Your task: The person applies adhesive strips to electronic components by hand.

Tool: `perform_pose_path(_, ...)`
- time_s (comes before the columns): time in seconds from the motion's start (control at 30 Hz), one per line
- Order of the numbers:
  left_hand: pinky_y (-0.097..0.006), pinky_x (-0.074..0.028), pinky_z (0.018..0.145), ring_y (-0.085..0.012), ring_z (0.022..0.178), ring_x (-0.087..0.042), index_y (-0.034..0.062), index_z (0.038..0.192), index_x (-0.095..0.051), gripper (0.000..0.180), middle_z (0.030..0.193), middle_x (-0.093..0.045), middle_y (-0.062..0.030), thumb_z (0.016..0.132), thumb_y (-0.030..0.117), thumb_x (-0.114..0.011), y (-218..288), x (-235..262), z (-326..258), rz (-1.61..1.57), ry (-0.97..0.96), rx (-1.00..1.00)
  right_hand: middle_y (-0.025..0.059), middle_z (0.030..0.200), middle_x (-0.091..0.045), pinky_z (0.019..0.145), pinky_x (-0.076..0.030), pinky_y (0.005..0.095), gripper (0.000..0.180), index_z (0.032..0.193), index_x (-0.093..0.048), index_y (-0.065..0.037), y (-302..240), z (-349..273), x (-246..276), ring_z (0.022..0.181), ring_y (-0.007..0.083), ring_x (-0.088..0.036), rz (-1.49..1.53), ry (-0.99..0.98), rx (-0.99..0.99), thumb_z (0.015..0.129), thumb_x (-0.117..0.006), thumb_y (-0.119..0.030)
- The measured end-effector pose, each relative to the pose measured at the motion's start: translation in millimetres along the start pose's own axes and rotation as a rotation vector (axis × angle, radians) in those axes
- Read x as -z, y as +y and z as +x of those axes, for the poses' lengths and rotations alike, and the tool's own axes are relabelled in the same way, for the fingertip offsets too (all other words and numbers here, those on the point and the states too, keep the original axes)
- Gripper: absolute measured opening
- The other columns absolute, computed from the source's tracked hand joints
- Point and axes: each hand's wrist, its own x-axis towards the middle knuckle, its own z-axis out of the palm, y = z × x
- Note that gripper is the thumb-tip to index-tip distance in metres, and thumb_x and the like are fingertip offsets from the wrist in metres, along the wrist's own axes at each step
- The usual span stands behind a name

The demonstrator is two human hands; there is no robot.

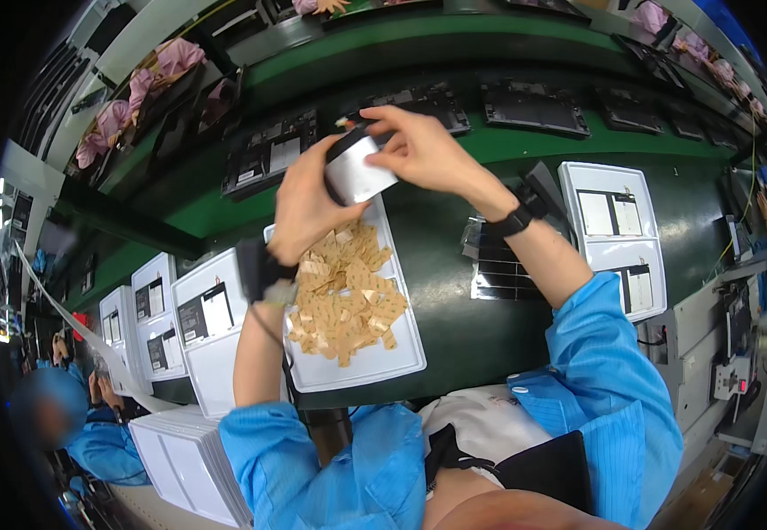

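Blue sleeves frame my view. Above the white tray (pixel 401 358) of tan paper tabs (pixel 348 296), my left hand (pixel 306 208) cups a small silver-and-black flat part (pixel 357 168); right hand (pixel 423 150) pinches its one-o'clock edge. Light, stiff, probably slippery: hold the rims.

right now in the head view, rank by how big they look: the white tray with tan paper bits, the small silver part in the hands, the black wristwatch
1. White tray, largest by far.
2. Small silver part, held by the left hand with the right hand on its top; it sits nearer the camera, so it may look oversized.
3. Black wristwatch, smallest.
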Motion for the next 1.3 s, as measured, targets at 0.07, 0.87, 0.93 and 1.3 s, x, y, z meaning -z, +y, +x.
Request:
perform_pose_path(0.07, -0.047, -0.036, 0.117, -0.0376, 0.137, -0.05, 0.0054, 0.149, -0.047, 0.104, 0.147, -0.056, -0.017, 0.059, 0.027, -0.096, -6.4, -22.4, 36.3, 0.074, 0.075, -0.27, 0.0191, 0.103, -0.075, 0.071, -0.059, 0.034, 0.047, 0.13, -0.066, -0.003, 11.9, 14.2, 24.3, 0.082, 0.0226, -0.075, -0.28, 0.088, 0.011, 0.084, -0.078, -0.004)
perform_pose_path(0.87, -0.035, -0.057, 0.093, -0.0232, 0.103, -0.075, 0.0021, 0.13, -0.067, 0.065, 0.112, -0.078, -0.0136, 0.077, 0.033, -0.09, -55.7, -116.3, 109.4, -0.067, 0.116, 0.278, 0.0157, 0.095, -0.074, 0.077, -0.057, 0.0405, 0.057, 0.123, -0.067, 0.0, 176.4, 81.2, 111.3, 0.088, 0.0339, -0.073, -0.288, -0.135, -0.254, 0.075, -0.089, -0.022)
perform_pose_path(0.93, -0.042, -0.047, 0.11, -0.0334, 0.128, -0.062, 0.0053, 0.137, -0.062, 0.09, 0.138, -0.065, -0.0165, 0.065, 0.049, -0.094, -78.3, -120.4, 112.8, 0.372, 0.201, -0.152, 0.0151, 0.095, -0.074, 0.079, -0.056, 0.0415, 0.058, 0.123, -0.067, 0.0, 179.8, 88.2, 109.3, 0.089, 0.0343, -0.072, -0.555, -0.147, -0.054, 0.075, -0.089, -0.025)
perform_pose_path(1.3, -0.049, -0.044, 0.112, -0.04, 0.133, -0.054, 0.007, 0.147, -0.05, 0.114, 0.139, -0.06, -0.0207, 0.053, 0.049, -0.098, -115.2, -128.5, 121.2, 0.171, -0.101, 0.013, 0.017, 0.093, -0.073, 0.079, -0.055, 0.0396, 0.056, 0.123, -0.065, 0.003, 202.0, 96.7, 91.3, 0.088, 0.0329, -0.071, -0.559, -0.206, 0.058, 0.081, -0.086, -0.027)
